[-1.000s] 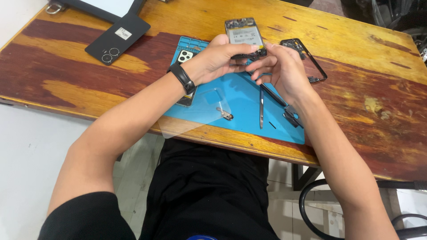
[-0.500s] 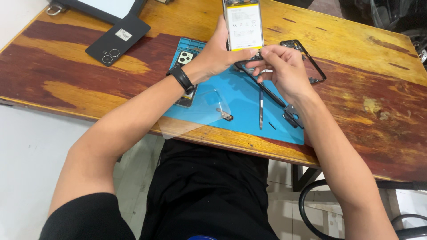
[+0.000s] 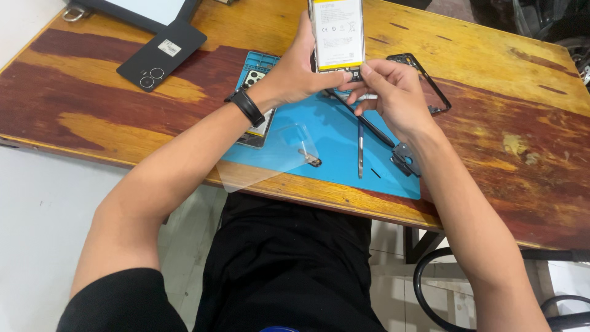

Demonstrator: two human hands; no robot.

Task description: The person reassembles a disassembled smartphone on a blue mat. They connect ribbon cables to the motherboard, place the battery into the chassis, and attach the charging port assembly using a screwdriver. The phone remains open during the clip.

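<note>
Over the wooden worktop (image 3: 510,92), the opened phone (image 3: 336,34) had tilted upright, left hand (image 3: 295,71) clamped on it, right hand (image 3: 390,92) pinching its lower edge.

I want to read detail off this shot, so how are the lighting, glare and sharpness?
Head view: even, soft light with faint shadows; the opened phone in the left hand is cut off at the top edge; the clear film on the blue mat shows mild sheen; edges look slightly bowed.

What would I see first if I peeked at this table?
First, the opened phone with its big yellow-white battery, held upright above the blue mat by the left hand while the right hand pinches its bottom edge. Next, a black phone back cover lying far left on the wooden table.
</note>
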